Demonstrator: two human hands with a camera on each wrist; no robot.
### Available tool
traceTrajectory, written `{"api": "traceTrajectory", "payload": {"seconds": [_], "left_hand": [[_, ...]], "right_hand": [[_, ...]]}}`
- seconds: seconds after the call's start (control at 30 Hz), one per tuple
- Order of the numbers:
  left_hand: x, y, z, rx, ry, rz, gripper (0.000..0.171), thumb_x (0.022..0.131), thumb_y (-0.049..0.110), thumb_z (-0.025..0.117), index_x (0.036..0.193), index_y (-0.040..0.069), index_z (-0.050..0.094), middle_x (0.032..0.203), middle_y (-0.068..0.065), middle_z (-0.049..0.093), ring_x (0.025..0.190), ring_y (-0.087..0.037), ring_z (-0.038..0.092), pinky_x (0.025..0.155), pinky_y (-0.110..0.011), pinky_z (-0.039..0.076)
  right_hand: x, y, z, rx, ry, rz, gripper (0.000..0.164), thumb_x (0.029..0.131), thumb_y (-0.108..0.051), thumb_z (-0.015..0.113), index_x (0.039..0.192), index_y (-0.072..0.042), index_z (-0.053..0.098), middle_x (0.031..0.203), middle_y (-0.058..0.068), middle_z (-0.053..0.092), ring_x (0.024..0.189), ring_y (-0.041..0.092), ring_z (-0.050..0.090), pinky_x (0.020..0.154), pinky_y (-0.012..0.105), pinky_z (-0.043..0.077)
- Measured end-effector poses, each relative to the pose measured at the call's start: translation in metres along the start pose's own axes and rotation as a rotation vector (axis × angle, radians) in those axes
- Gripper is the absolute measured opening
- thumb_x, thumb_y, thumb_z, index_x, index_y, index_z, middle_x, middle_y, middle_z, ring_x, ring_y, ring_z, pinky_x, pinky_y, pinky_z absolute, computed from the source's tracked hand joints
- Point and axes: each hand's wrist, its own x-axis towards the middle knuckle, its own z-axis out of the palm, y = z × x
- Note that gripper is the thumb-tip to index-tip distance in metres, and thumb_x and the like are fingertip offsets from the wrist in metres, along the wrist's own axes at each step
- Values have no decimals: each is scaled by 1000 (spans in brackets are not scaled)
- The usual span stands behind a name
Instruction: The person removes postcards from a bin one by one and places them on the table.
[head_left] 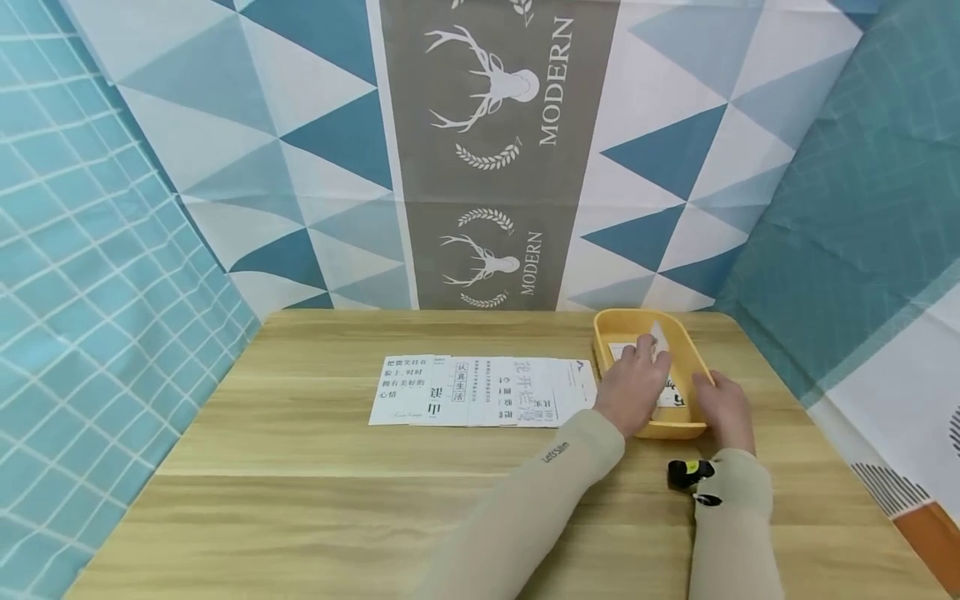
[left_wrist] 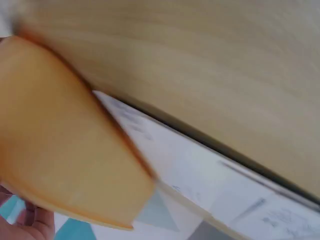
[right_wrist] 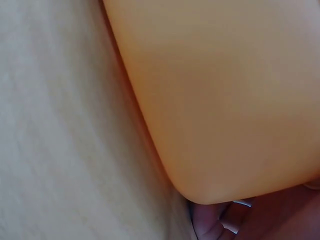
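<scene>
A yellow plastic tray (head_left: 688,337) stands at the right of the table, with white printed cards (head_left: 670,392) in it. My left hand (head_left: 633,383) reaches over its near left side and pinches a card, whose white corner (head_left: 658,335) rises past the fingers. My right hand (head_left: 726,408) grips the tray's right side near the front corner. Close up, the tray wall (right_wrist: 225,100) fills much of the right wrist view, with fingers (right_wrist: 205,220) partly hidden below it. The left wrist view is blurred; fingers (left_wrist: 42,222) show beyond the tray wall (left_wrist: 70,135).
Left of the tray, an overlapping row of white printed cards (head_left: 450,392) lies on the wooden table (head_left: 322,500). A patterned cloth (head_left: 487,167) hangs behind the table. A blue checked cloth (head_left: 90,250) hangs at the left and a teal one (head_left: 847,217) at the right.
</scene>
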Motion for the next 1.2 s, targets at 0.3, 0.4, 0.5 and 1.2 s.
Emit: {"api": "traceTrajectory", "payload": {"seconds": [0.3, 0.4, 0.5, 1.2], "left_hand": [[-35, -49, -67, -695, 102, -283, 27, 98, 5, 60, 121, 16, 69, 114, -1, 75, 64, -7, 62, 53, -13, 47], [-52, -85, -91, -833, 102, -372, 25, 102, 11, 56, 121, 17, 70, 116, 1, 75, 58, -4, 57, 49, -16, 45], [-69, -127, -106, -872, 103, -468, 26, 101, 10, 54, 120, 19, 70, 107, -1, 74, 63, -6, 58, 50, -22, 47], [-176, -319, -110, -648, -123, -981, 36, 101, 12, 42, 130, 6, 62, 141, -20, 54, 120, -34, 50, 102, -48, 43]], "right_hand": [[3, 2, 0, -24, 51, -60, 66, 106, -39, 29, 153, 6, 33, 152, 37, 36, 127, 48, 43, 113, 61, 35], [4, 0, 0, -11, 43, -37, 66, 106, -39, 29, 154, 6, 31, 151, 36, 36, 124, 46, 44, 111, 60, 37], [3, 0, 0, -6, 20, -20, 68, 106, -40, 29, 155, 7, 28, 154, 36, 33, 128, 47, 42, 114, 60, 34], [4, 2, -4, -12, -11, -3, 71, 105, -42, 31, 157, 7, 23, 156, 37, 28, 134, 49, 38, 117, 62, 30]]}}
